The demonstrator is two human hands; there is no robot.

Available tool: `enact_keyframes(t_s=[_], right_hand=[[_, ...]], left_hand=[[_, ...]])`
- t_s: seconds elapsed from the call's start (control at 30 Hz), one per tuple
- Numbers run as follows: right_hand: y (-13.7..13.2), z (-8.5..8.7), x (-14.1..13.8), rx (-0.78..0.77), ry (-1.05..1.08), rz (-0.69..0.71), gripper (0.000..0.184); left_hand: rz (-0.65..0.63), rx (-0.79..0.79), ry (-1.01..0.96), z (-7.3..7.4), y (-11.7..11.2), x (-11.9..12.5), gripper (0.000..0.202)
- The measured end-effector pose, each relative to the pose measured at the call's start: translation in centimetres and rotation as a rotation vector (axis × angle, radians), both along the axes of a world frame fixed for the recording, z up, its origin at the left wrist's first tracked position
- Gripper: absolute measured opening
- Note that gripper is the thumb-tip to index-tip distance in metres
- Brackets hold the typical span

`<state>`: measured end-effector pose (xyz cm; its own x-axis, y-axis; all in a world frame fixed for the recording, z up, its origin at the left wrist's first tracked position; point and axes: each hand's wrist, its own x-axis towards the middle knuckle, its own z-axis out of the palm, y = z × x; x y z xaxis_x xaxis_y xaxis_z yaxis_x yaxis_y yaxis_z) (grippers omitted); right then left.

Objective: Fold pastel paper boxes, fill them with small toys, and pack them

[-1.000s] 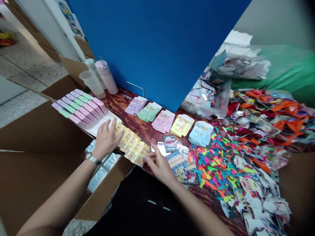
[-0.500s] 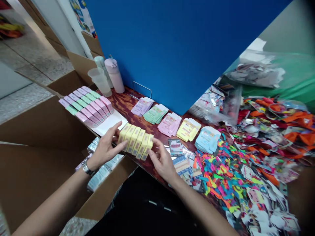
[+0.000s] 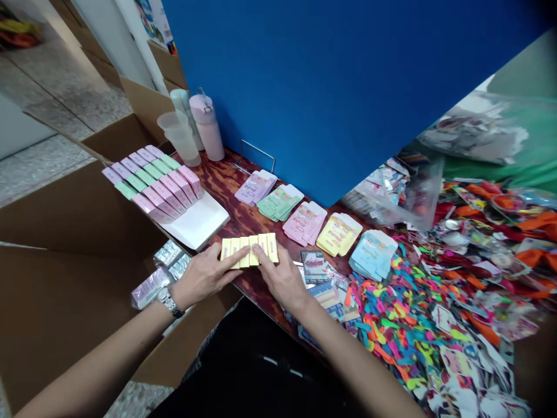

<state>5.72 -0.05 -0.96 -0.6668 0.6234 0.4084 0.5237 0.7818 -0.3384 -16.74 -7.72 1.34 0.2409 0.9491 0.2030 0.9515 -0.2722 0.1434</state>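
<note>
A row of small yellow boxes (image 3: 235,245) is pressed together between my two hands, just above the table's front edge. My left hand (image 3: 208,274) grips the left end, its index finger lying along the near faces. At the right end my right hand (image 3: 282,278) closes round the row, with fingertips on the boxes near the middle. To the left lies a white tray (image 3: 202,223), filled partly with rows of purple, green and pink boxes (image 3: 167,194). The undersides of the yellow boxes are hidden.
Flat card stacks in purple, green, pink, yellow (image 3: 339,232) and blue (image 3: 373,254) line the table. Two bottles (image 3: 206,128) and a plastic cup (image 3: 180,139) stand behind. An open carton (image 3: 52,215) holds wrapped packs (image 3: 150,287) at left. Colourful balloons (image 3: 400,313) spread right.
The yellow boxes, fanned and tilted before, are now squared into an even row and turned. Both hands have closed in on them, and my left hand has moved down, baring more of the white tray.
</note>
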Motion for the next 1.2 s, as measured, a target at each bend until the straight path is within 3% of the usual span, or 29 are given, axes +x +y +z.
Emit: enact_keyframes(t_s=[0.13,0.27,0.43,0.57,0.73,0.87,1.03,1.2], right_hand=[[-0.1,0.1,0.2,-0.046,0.033,0.030,0.049],[1.4,2.3,-1.1,-0.159,0.132,0.122,0.060],[5.7,4.0,-9.3,-0.225,0.333,0.318,0.068],[8.6,2.2,-15.8,-0.303,0.417,0.438,0.070],[10.1,-1.1,-18.8,-0.387,0.360,0.414,0.068],[10.6,-2.3,-19.9,-0.403,0.318,0.397,0.071],[10.7,-1.5,-20.4,-0.394,0.185,0.379,0.073],[10.1,0.4,-18.6,-0.311,0.028,0.231,0.070]], left_hand=[[0.078,-0.020,-0.120,-0.4,-0.6,1.2,0.054],[0.188,0.058,-0.189,1.4,-1.3,1.1,0.059],[0.533,0.259,-0.008,3.6,-1.1,-2.8,0.062],[0.726,0.171,0.059,2.5,-0.1,-6.4,0.061],[0.732,0.101,0.076,-0.2,1.1,-8.6,0.056],[0.753,0.100,0.166,-1.2,1.8,-9.2,0.057],[0.725,0.108,0.217,-0.8,1.7,-9.2,0.062],[0.690,-0.004,0.251,1.0,1.1,-9.7,0.072]])
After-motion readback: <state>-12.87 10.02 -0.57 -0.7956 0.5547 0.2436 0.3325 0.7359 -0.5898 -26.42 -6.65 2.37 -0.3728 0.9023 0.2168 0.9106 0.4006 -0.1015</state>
